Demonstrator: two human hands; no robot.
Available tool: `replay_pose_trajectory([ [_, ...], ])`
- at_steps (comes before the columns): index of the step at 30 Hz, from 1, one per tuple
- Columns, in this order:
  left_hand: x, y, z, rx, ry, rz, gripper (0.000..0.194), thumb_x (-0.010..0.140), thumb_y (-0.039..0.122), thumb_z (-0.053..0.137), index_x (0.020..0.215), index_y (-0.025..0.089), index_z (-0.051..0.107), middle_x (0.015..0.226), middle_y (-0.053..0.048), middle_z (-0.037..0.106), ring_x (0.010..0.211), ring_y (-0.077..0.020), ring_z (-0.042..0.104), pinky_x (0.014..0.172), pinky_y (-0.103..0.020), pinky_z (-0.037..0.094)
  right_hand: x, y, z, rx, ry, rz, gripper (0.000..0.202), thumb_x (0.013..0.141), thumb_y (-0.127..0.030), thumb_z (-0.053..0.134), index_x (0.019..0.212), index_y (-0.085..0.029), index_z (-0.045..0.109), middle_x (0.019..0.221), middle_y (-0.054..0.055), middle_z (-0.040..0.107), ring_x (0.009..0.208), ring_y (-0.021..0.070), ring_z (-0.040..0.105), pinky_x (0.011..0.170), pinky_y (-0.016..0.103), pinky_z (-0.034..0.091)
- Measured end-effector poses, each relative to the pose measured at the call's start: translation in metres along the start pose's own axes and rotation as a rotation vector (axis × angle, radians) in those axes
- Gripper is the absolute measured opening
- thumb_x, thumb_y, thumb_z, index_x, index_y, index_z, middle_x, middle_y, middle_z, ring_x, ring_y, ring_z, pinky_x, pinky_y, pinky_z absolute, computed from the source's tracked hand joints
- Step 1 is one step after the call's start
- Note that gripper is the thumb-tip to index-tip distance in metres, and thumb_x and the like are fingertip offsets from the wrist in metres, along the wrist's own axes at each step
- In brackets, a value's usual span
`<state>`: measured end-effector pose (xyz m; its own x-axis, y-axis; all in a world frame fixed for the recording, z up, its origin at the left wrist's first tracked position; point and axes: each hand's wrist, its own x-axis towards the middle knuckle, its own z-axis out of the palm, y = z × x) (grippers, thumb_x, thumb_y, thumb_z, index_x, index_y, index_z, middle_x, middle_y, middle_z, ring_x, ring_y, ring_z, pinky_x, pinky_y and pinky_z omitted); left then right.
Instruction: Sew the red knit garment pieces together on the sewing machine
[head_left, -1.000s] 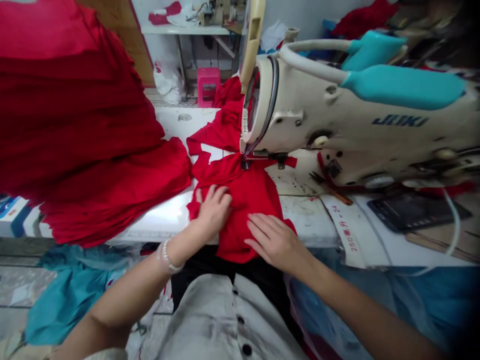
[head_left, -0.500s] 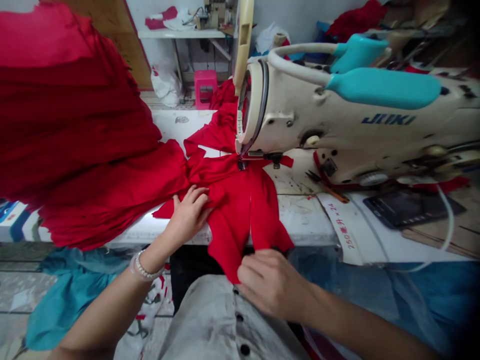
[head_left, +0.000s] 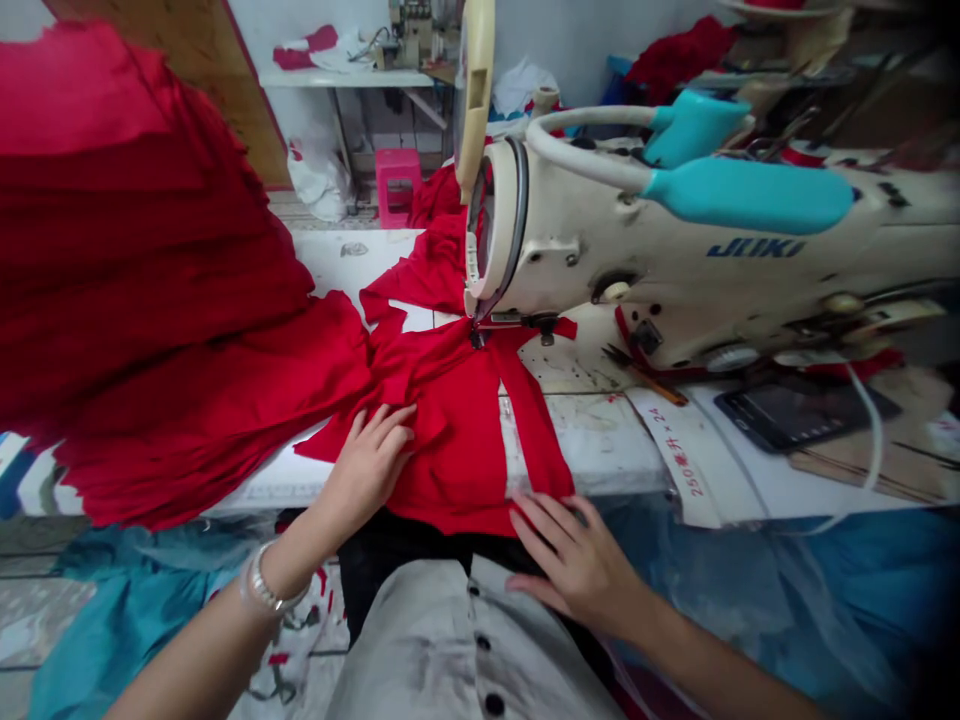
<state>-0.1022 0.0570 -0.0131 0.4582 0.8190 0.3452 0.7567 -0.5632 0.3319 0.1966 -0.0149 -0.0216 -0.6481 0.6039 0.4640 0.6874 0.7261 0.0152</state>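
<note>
Spreading out below the needle end of the sewing machine [head_left: 600,225], that's the red cloth [head_left: 457,460], its near edge reaching just past the front of the table, with a narrow red strip [head_left: 536,425] lying to its right and white tabletop showing between. Left hand [head_left: 373,462] palm down on the cloth, fingers a little apart; right hand [head_left: 574,565] with fingers fanned, tips at the table's front edge by the cloth's corner and the strip's end.

And the surface itself: a white table [head_left: 615,450], scuffed and marked near the machine bed. Over on the left, a tall heap of red fabric [head_left: 172,330] leans down to it. On the right, orange-handled snips [head_left: 652,382], a printed white sheet [head_left: 679,465] and a dark phone [head_left: 795,412] on brown card.

Out into the room now: teal cloth [head_left: 112,600] down at left, a pink stool [head_left: 397,185], a white bag [head_left: 319,185], and another machine on a far table [head_left: 330,78] against the wall.
</note>
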Motion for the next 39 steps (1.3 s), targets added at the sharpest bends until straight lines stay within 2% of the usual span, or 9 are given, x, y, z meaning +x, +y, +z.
replay_pose_trajectory([
  [3, -0.013, 0.017, -0.026, -0.163, 0.132, 0.311, 0.014, 0.098, 0.013, 0.05, 0.098, 0.018, 0.062, 0.092, -0.006, 0.073, 0.101, -0.0192, 0.07, 0.106, -0.046, 0.053, 0.0, -0.019, -0.013, 0.08, 0.144, 0.058, 0.025, 0.098, -0.028, 0.059, 0.113, -0.01, 0.067, 0.114, 0.015, 0.073, 0.116, 0.0267, 0.061, 0.1, 0.045, 0.044],
  [7, -0.027, 0.05, -0.044, -0.176, 0.011, 0.623, 0.019, 0.098, 0.009, 0.048, 0.093, 0.014, 0.065, 0.064, -0.001, 0.059, 0.065, -0.015, 0.061, 0.067, -0.028, 0.058, 0.043, -0.039, -0.017, 0.152, 0.185, -0.078, 0.03, 0.094, -0.008, 0.049, 0.117, -0.01, 0.067, 0.122, 0.014, 0.071, 0.127, 0.0277, 0.056, 0.106, 0.046, 0.045],
  [14, -0.02, 0.058, 0.002, 0.012, 0.054, 0.244, 0.038, 0.107, 0.02, 0.029, 0.119, 0.013, 0.064, 0.109, -0.013, 0.069, 0.101, -0.0193, 0.065, 0.083, -0.03, 0.056, 0.047, -0.063, -0.008, 0.281, 0.244, -0.019, 0.023, 0.093, -0.007, 0.047, 0.081, -0.013, 0.065, 0.076, 0.008, 0.068, 0.074, 0.0182, 0.064, 0.068, 0.031, 0.052],
  [19, 0.008, 0.056, 0.04, 0.208, 0.086, 0.162, 0.034, 0.103, 0.02, 0.045, 0.133, 0.016, 0.061, 0.09, -0.008, 0.068, 0.072, -0.0184, 0.058, 0.062, -0.03, 0.043, 0.044, -0.064, -0.009, 0.323, 0.283, -0.087, 0.023, 0.094, -0.021, 0.061, 0.072, -0.016, 0.06, 0.063, 0.002, 0.061, 0.062, 0.0155, 0.059, 0.061, 0.03, 0.05],
  [22, 0.019, 0.049, 0.025, 0.141, 0.094, 0.18, 0.032, 0.102, 0.018, 0.047, 0.127, 0.018, 0.066, 0.095, -0.009, 0.068, 0.082, -0.0206, 0.06, 0.07, -0.034, 0.045, 0.052, -0.038, -0.004, 0.365, 0.377, -0.01, 0.02, 0.099, -0.026, 0.054, 0.092, -0.011, 0.065, 0.087, 0.011, 0.073, 0.09, 0.021, 0.068, 0.082, 0.035, 0.058],
  [25, 0.031, 0.045, -0.017, -0.028, 0.224, 0.091, 0.026, 0.103, 0.024, 0.05, 0.119, 0.023, 0.07, 0.104, -0.008, 0.067, 0.095, -0.0195, 0.063, 0.08, -0.033, 0.048, 0.055, -0.005, 0.009, 0.251, 0.275, 0.092, 0.019, 0.095, -0.017, 0.057, 0.106, -0.005, 0.067, 0.108, 0.018, 0.073, 0.108, 0.025, 0.066, 0.092, 0.038, 0.057],
  [29, 0.039, 0.054, -0.051, -0.143, 0.241, 0.049, 0.023, 0.1, 0.023, 0.058, 0.119, 0.021, 0.07, 0.089, -0.002, 0.062, 0.078, -0.0122, 0.061, 0.065, -0.022, 0.048, 0.043, 0.017, 0.022, 0.098, 0.133, 0.011, 0.019, 0.095, -0.016, 0.057, 0.107, -0.01, 0.07, 0.111, 0.015, 0.073, 0.105, 0.0258, 0.065, 0.087, 0.041, 0.056],
  [33, 0.027, 0.065, -0.019, -0.053, 0.038, 0.275, 0.027, 0.105, 0.019, 0.044, 0.116, 0.012, 0.068, 0.078, -0.003, 0.063, 0.066, -0.0123, 0.059, 0.056, -0.022, 0.046, 0.027, 0.02, 0.024, 0.092, 0.133, -0.025, 0.021, 0.094, -0.012, 0.057, 0.109, -0.011, 0.071, 0.113, 0.015, 0.073, 0.11, 0.0251, 0.063, 0.091, 0.043, 0.053],
  [39, 0.011, 0.062, 0.019, -0.071, 0.06, 0.261, 0.03, 0.105, 0.018, 0.042, 0.127, 0.01, 0.061, 0.08, -0.005, 0.065, 0.068, -0.0137, 0.06, 0.058, -0.023, 0.049, 0.021, 0.026, 0.026, 0.14, 0.158, -0.069, 0.022, 0.093, -0.01, 0.056, 0.109, -0.01, 0.071, 0.117, 0.014, 0.072, 0.114, 0.0254, 0.062, 0.094, 0.043, 0.052],
])
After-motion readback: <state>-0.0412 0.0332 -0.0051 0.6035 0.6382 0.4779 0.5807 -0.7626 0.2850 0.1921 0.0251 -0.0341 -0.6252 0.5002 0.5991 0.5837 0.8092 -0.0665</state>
